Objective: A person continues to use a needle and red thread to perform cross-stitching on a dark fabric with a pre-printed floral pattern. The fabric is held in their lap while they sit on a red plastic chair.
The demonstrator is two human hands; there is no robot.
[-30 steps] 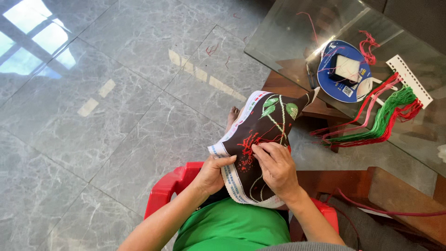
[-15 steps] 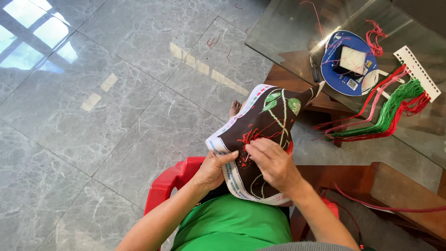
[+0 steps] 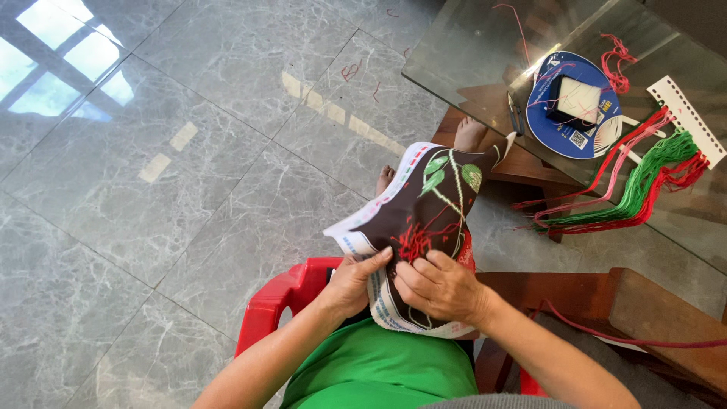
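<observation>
Both hands met at the near end of a dark embroidery cloth [image 3: 424, 220]. The left hand [image 3: 352, 284] pinched the cloth's white border at its seven o'clock edge, fingers closed on the fabric. The right hand [image 3: 443, 288] lay on top at about five o'clock, fingers curled down onto the red stitching [image 3: 415, 242]; whether it gripped a needle could not be told. The cloth's long axis ran from the hands away toward one o'clock, its far end with green leaves [image 3: 447, 170] near a bare foot [image 3: 469, 135]. The right hand was nearer the stitched patch. Off at two o'clock, well apart on a glass table [image 3: 469, 53], lay a bundle of green and red threads [image 3: 644, 189] and a blue round card [image 3: 560, 129].
</observation>
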